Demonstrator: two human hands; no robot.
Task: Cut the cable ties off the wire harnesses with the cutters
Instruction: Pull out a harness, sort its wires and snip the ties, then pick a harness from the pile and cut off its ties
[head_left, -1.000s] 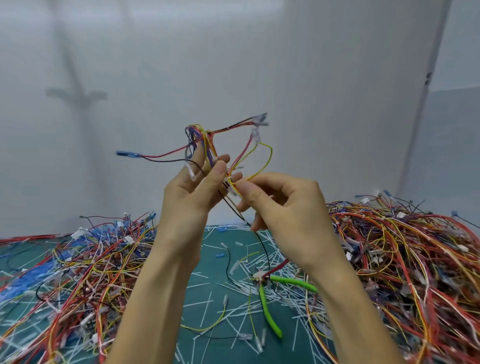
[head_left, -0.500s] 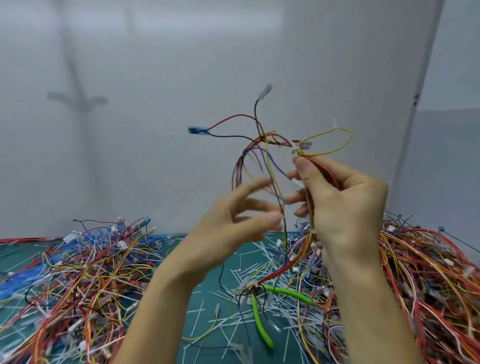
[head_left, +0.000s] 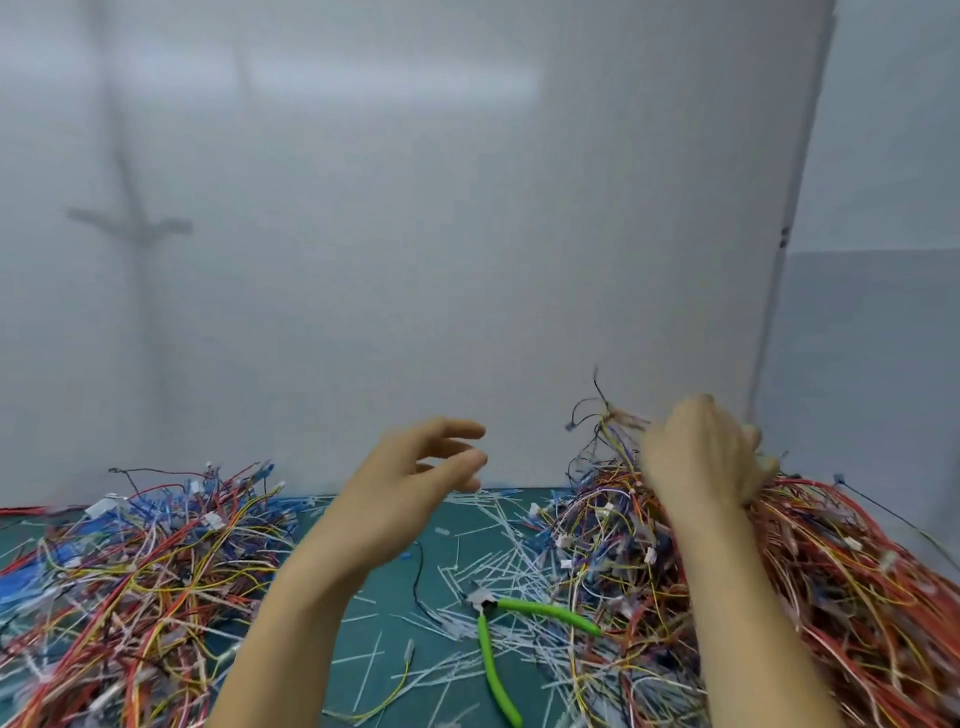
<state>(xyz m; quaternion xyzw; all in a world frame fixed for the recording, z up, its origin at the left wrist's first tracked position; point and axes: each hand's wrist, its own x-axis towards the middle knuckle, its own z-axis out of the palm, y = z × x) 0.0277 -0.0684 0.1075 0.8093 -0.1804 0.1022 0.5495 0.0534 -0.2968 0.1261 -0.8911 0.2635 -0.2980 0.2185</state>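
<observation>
My left hand (head_left: 415, 483) hovers above the green mat with fingers spread and nothing in it. My right hand (head_left: 701, 452) is blurred over the top of the right pile of wire harnesses (head_left: 779, 582); a small harness (head_left: 602, 421) of thin coloured wires sticks up just left of its fingers, and whether the fingers still grip it cannot be told. The green-handled cutters (head_left: 493, 639) lie on the mat between my forearms, handles apart, untouched. Cut white cable ties (head_left: 483, 561) litter the mat around them.
A second pile of harnesses (head_left: 135, 561) covers the left of the green mat (head_left: 395, 639). A plain white wall (head_left: 467, 234) rises directly behind the mat, with a panel edge at the right.
My right hand has carried the small harness down and right onto the right pile. My left hand let go of the wires, dropped lower and opened.
</observation>
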